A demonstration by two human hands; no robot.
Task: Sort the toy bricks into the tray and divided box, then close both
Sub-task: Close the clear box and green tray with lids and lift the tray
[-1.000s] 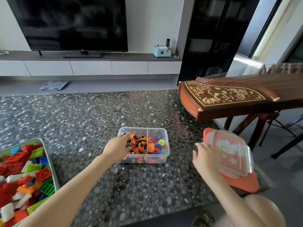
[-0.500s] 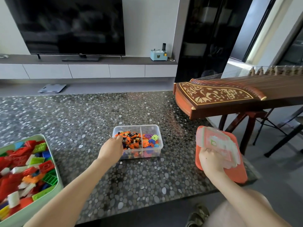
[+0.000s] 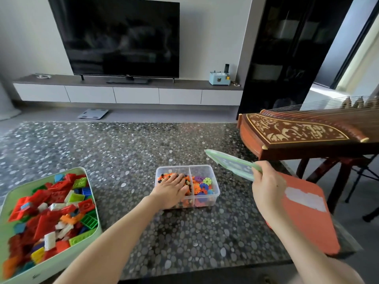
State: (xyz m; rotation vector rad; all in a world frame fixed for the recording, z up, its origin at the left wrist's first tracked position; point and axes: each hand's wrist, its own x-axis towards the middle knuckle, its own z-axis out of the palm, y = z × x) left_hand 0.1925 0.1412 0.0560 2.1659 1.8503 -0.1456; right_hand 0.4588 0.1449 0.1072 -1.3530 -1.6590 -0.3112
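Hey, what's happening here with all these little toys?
A person is tidying toy bricks on a pebbled table. Their left hand lies flat on the small pieces in the left compartment of the clear divided box. The right hand holds a clear lid in the air beside it, tilted, not yet on. The green tray at the left is full of larger bricks and open; an orange lid lies at the table's right edge.

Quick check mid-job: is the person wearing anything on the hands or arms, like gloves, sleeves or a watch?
No. The left hand and right hand are bare: no gloves, rings or watch visible. The left arm and right arm are uncovered too, with no sleeve in view down to the picture's bottom edge.
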